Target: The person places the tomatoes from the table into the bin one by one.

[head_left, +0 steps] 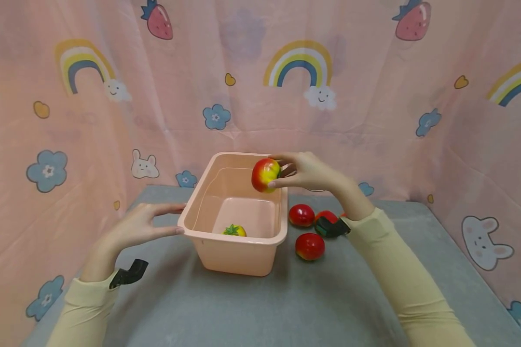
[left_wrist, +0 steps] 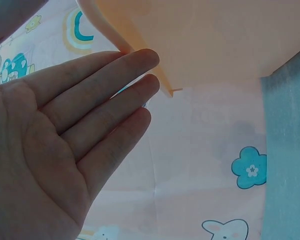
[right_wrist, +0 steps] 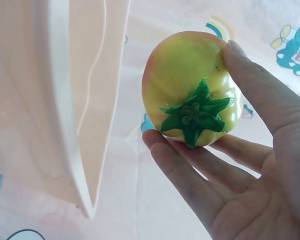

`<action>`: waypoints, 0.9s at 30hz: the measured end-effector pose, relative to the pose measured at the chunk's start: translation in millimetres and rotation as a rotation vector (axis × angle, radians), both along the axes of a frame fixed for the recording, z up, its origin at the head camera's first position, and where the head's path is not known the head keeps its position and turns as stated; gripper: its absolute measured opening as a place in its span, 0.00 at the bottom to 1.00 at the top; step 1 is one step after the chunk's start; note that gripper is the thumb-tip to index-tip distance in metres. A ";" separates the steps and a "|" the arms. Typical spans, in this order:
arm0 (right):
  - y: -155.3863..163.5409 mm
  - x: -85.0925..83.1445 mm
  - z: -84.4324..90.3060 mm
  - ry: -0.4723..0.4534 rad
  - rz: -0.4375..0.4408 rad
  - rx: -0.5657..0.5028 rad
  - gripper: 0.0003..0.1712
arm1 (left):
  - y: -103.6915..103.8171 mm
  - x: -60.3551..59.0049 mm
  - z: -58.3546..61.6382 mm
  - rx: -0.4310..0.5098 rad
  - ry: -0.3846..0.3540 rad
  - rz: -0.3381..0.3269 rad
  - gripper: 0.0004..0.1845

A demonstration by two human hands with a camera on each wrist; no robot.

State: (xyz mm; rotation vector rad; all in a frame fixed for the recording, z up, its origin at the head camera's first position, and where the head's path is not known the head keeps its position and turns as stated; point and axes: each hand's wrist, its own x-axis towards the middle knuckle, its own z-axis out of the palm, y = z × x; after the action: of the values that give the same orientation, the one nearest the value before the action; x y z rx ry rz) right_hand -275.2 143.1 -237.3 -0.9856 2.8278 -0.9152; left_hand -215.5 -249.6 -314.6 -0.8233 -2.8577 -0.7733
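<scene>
My right hand (head_left: 314,172) holds a red and yellow tomato (head_left: 262,174) between thumb and fingers, above the right side of a peach plastic basin (head_left: 234,257). In the right wrist view, the tomato's yellow end and its green leafy top (right_wrist: 192,115) face the palm. My left hand (head_left: 134,227) is at the basin's left rim, thumb and index fingertip right at the edge. The left wrist view shows the fingers (left_wrist: 102,97) of that hand nearly straight. Inside the basin lies another tomato (head_left: 239,231), yellow with a green top, partly hidden by the front wall.
Right of the basin, a red tomato (head_left: 301,215) and another red tomato (head_left: 310,246) lie on the grey table (head_left: 191,308). More red ones (head_left: 326,215) are partly hidden behind the black wrist strap (head_left: 331,227). A pink patterned curtain (head_left: 252,115) hangs behind the table and along its sides.
</scene>
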 end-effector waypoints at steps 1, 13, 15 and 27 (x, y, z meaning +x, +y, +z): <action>-0.6 -0.6 -0.6 -0.001 0.002 0.000 0.39 | 0.3 -0.1 0.0 0.000 0.000 0.000 0.34; 4.5 -6.8 -8.8 -0.054 -0.017 -0.003 0.39 | 3.4 0.4 -0.4 0.005 -0.006 0.008 0.34; 8.4 -5.7 -10.7 -0.052 -0.008 -0.016 0.38 | 3.6 0.8 -0.4 0.007 -0.008 0.008 0.34; 35.1 1.5 -27.0 -0.046 -0.002 -0.049 0.37 | 1.8 2.9 0.2 0.017 -0.019 0.018 0.34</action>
State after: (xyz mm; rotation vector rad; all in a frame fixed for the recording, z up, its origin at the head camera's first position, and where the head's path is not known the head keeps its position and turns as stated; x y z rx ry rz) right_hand -273.7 178.3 -264.4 -0.9532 2.7823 -0.9984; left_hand -212.7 -247.9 -314.5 -0.7919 -2.8669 -0.8059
